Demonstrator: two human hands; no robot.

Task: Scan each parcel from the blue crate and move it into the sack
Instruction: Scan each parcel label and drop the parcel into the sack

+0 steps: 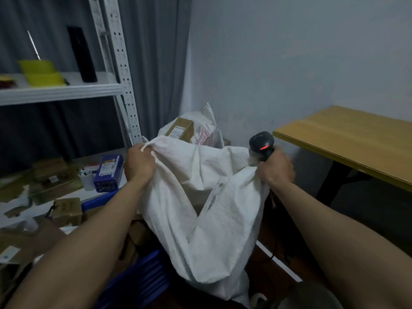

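Two hands stretch a white sack open by its rim beside the blue crate. The left hand clenches one bunched edge. The right hand grasps the opposite edge together with a black scanner, its red light glowing. Brown parcels lie in the crate, against the sack's side.

Access: sack mouth held apart
Gap lies between left hand and right hand; shelf upright bounds left, table right, second sack just behind.
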